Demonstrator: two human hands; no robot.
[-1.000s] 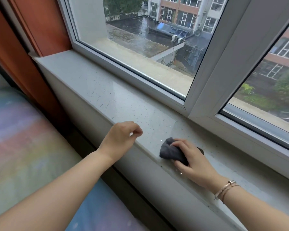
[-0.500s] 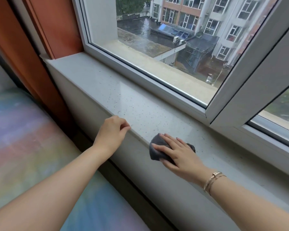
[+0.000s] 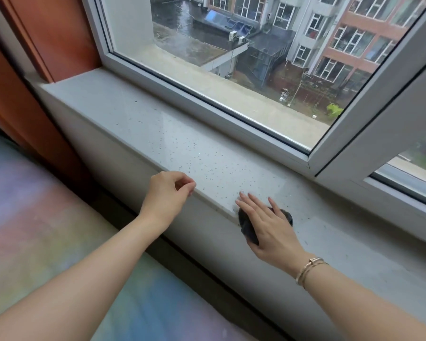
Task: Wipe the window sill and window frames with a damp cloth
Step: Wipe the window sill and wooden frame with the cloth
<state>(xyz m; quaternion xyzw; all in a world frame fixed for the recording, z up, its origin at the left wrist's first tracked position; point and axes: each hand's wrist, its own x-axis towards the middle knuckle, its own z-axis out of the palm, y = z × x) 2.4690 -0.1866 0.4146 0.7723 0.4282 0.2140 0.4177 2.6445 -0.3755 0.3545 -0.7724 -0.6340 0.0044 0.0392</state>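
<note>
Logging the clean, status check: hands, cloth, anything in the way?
Right hand flat, pressing cloth at sill front edge. Left hand loosely curled, empty, at the edge. Nothing ahead.

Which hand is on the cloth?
The right hand, the one with bracelets, presses flat on the dark cloth; the left hand holds nothing.

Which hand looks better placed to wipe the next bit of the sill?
The right hand: its straight fingers press the dark cloth onto the sill. The left hand hovers at the sill's edge, loosely curled, holding nothing.
</note>
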